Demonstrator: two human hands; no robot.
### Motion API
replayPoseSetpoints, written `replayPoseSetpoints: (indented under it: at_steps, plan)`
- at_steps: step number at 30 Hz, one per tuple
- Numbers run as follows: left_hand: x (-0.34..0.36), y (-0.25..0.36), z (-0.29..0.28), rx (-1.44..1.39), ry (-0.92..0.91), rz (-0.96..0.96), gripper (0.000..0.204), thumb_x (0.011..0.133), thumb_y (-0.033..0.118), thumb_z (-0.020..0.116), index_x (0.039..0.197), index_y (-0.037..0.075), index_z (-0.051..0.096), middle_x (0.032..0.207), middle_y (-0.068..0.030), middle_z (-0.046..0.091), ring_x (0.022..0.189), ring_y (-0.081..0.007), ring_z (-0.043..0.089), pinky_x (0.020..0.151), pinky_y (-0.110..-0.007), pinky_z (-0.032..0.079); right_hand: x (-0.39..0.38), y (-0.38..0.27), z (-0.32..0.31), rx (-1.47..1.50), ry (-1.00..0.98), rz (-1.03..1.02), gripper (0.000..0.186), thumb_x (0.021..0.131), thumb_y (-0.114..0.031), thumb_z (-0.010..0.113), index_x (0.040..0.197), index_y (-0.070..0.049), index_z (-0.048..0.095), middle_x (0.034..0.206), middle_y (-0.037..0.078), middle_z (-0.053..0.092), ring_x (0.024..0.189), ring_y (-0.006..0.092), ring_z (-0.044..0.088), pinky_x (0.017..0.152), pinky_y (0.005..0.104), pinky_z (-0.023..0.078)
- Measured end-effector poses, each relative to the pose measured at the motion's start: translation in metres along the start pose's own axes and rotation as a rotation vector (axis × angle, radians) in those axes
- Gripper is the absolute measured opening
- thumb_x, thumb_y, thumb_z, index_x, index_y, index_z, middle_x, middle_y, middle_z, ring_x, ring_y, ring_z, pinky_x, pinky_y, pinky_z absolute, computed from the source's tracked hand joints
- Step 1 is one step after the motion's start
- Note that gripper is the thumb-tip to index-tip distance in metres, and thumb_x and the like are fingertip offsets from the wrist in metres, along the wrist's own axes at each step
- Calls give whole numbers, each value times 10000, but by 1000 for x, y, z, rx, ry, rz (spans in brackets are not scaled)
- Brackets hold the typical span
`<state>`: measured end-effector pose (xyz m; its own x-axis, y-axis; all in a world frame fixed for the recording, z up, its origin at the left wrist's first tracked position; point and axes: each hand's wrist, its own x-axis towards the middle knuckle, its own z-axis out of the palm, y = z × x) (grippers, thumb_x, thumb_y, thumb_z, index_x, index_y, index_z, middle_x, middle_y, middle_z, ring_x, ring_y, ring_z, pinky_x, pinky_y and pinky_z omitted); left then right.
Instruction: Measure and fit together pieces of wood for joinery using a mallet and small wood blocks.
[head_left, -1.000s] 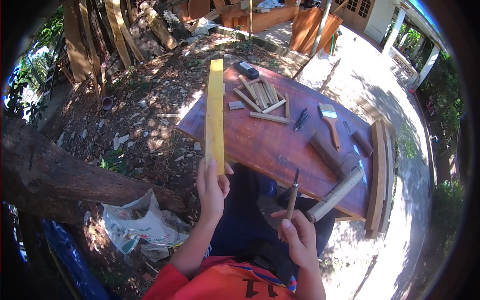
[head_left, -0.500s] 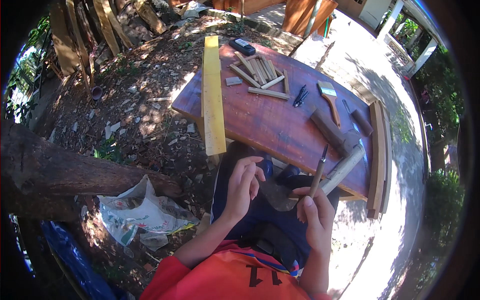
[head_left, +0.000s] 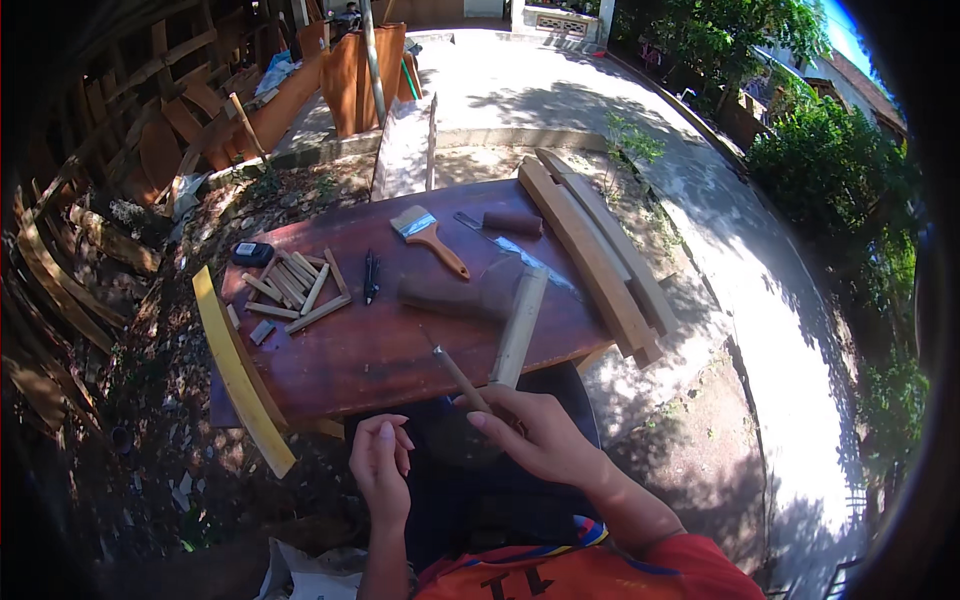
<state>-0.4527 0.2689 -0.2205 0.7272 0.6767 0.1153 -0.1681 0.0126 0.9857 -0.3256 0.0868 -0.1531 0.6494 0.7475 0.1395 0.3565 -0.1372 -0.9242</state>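
Plainly, right fingers [head_left: 499,432] snug around wooden-handled tool [head_left: 461,379], left fingers [head_left: 383,446] half-curled.

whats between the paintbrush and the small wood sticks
A slim black object lies on the tabletop between the paintbrush and the small wood sticks, as the head view shows.

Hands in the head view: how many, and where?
2. The left hand, apparently empty, is just below the tabletop's near edge in the picture, left of centre. The right hand is to its right, holding a slim wood-handled tool. Some fingers are partly hidden.
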Motion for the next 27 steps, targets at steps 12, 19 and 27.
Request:
replayPoseSetpoints:
  at_steps: [12,19,27]
  plan:
    - [54,9,39,271,-205,155,158,1077,129,613,1069,15,722,824,-33,678,697,-72,595,636,-246,455,34,48,-57,-59,220,143,311,1074,-208,665,1300,-2,721,965,102,778,885,127,734,807,302,564]
    - [76,29,77,594,-389,437,274,885,129,814,1131,54,720,1044,-87,665,1021,-246,635,824,-348,529,57,59,-57,-67,300,79,290,1065,-219,673,1237,10,717,869,167,753,778,240,767,696,363,551]
    - [62,23,96,716,-580,318,779,854,224,872,1517,68,494,1481,-182,511,1373,-393,503,1149,-514,414,60,75,-51,-66,274,79,302,1058,-233,675,1243,3,710,880,193,745,791,295,763,711,381,558]
